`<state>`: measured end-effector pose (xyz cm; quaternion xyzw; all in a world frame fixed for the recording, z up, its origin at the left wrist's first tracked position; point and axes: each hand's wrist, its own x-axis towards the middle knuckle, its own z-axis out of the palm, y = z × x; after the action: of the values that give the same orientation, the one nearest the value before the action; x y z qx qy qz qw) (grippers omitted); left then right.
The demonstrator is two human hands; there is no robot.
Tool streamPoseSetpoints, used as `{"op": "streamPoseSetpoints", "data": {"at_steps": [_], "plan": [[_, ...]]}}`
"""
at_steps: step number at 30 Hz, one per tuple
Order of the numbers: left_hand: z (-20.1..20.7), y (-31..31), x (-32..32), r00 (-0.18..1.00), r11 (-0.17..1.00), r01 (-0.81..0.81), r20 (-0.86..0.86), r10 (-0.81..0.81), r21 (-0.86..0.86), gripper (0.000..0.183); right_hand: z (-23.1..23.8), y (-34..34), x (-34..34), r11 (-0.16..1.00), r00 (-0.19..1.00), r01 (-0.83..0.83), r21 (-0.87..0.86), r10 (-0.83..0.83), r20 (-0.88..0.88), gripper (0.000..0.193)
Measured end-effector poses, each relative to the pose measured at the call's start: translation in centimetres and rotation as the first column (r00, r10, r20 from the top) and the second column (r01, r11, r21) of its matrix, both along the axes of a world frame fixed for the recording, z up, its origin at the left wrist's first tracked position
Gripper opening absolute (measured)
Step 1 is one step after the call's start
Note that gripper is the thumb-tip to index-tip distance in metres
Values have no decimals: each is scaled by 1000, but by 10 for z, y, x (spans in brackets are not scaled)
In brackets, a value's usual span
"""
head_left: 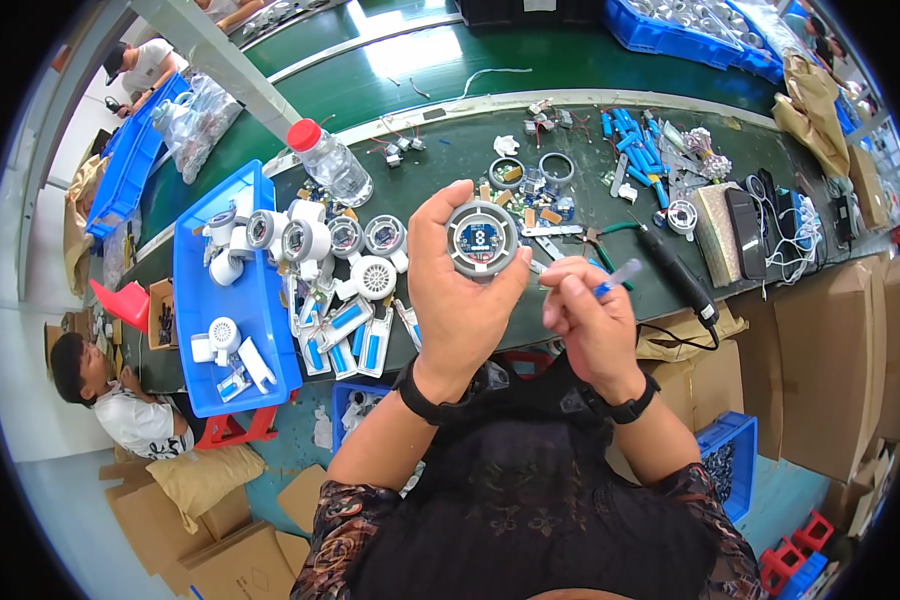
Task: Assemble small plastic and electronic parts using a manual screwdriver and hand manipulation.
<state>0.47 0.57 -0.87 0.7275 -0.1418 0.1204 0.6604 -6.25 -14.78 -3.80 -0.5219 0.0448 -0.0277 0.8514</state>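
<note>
Module (482,240) is up over the bench (425,188) in the left hand (460,300), rim pinched between thumb and forefinger, display face showing. Right hand (598,318) sits right of module and a bit toward the body: thumb and forefinger pinch the clear/blue stick (622,274), other fingers curled.

Key relation: module lies left and slightly beyond the right fingertips, small gap, no contact. Stick's long axis slants away-right; as seen, its line passes body-side of module. Lower end hidden, can't tell what it is.

Limits: grey ring (557,154) just beyond module, black power tool (675,275) right. Room: bare bench beyond-left of module.
</note>
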Motion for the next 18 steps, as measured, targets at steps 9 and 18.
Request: {"op": "streamPoseSetpoints", "data": {"at_steps": [9,18], "plan": [[3,-4,-3,991,992,-68,126,54,109,68,46,-15,-15,891,911,180,-417,10,413,42],[6,-9,-7,998,992,-54,50,49,113,66,68,9,0,613,795,382,-692,163,584,17]]}}
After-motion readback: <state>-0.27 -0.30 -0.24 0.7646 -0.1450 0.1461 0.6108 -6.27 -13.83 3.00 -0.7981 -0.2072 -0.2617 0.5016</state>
